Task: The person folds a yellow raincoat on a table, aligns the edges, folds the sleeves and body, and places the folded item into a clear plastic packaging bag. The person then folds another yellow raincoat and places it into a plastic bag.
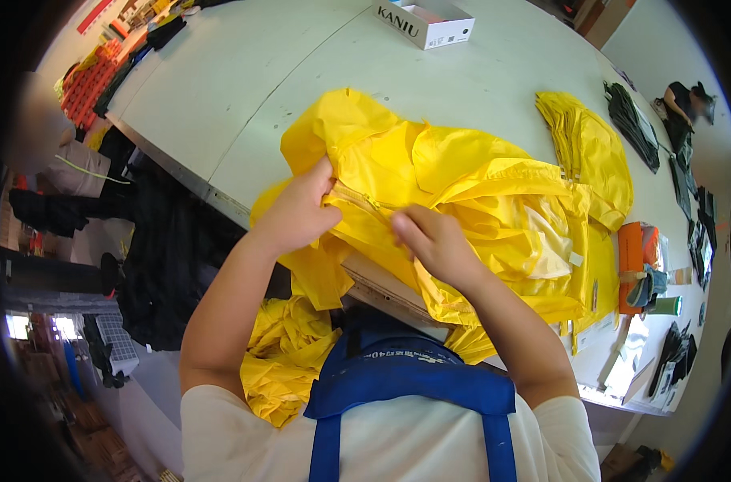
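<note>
Jacket (462,185) bright yellow, plain. Table (245,88) pale grey-white. Apron (413,386) blue over white shirt (245,442). Folded jackets (590,145) yellow. Box (425,20) white. Crates (88,84) orange-red. Pouch (632,257) orange.

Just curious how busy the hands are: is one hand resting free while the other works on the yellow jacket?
No. Both the left hand and the right hand grip the yellow jacket along its zipper.

Garment workshop: cutting table (245,88), stacked jackets (590,145).
</note>
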